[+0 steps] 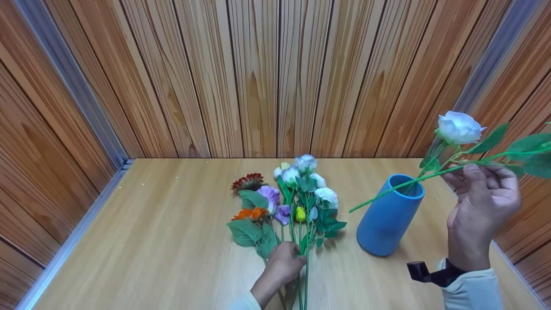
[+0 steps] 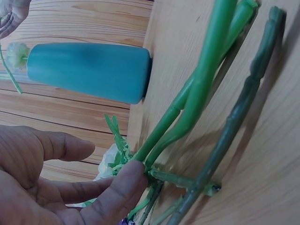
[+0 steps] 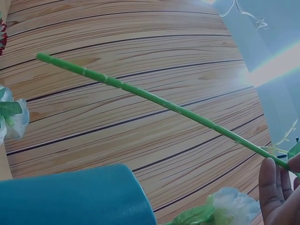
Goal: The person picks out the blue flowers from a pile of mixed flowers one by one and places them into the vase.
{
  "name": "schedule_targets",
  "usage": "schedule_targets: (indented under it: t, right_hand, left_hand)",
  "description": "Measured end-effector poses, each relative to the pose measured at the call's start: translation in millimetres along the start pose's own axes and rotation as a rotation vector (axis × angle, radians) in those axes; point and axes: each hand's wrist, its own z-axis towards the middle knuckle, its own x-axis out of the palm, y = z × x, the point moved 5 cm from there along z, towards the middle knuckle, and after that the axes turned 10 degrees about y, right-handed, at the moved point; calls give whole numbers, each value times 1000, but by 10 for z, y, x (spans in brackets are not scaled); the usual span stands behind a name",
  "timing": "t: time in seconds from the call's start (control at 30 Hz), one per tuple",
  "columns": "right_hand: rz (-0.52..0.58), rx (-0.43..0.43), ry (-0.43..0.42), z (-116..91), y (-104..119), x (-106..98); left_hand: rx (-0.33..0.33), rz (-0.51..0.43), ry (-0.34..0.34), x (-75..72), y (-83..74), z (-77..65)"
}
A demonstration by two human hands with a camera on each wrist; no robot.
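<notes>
My right hand (image 1: 484, 202) pinches a long green flower stem (image 3: 164, 103) between thumb and fingers. The stem's bare end slants down to the left, in front of the vase mouth, while its leafy end runs off the right edge of the head view. A blue vase (image 1: 383, 224) stands upright, with a white rose (image 1: 460, 128) in it. My left hand (image 1: 284, 262) is over the stems of the artificial flowers lying on the table; in the left wrist view its thumb stands apart and its extended fingertips touch the green stems (image 2: 187, 98).
White flowers (image 1: 327, 196), purple flowers (image 1: 269, 198), an orange flower (image 1: 250, 214) and a dark red flower (image 1: 248, 182) lie together on the wooden table (image 1: 172, 237), left of the vase. Wood-panelled walls (image 1: 258, 77) enclose the back and sides.
</notes>
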Motion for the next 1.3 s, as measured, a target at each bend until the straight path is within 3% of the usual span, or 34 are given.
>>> schedule_targets:
  t: [0.6, 0.8, 0.97, 1.2, 1.3]
  right_hand:
    - [0, -97, -62, 128, 153, -153]
    - [65, -127, -79, 193, 226, -208]
    - [8, -131, -79, 191, 260, -253]
    - [-25, -116, -112, 191, 289, -305]
    - [-46, -148, -95, 201, 328, -313]
  left_hand:
    - [3, -6, -10, -9, 6, -2]
    - [30, 12, -124, -35, -7, -13]
    - [50, 26, -244, -40, -21, -38]
    - [98, 35, -328, -55, -28, -85]
    - [131, 21, -344, -64, -28, -103]
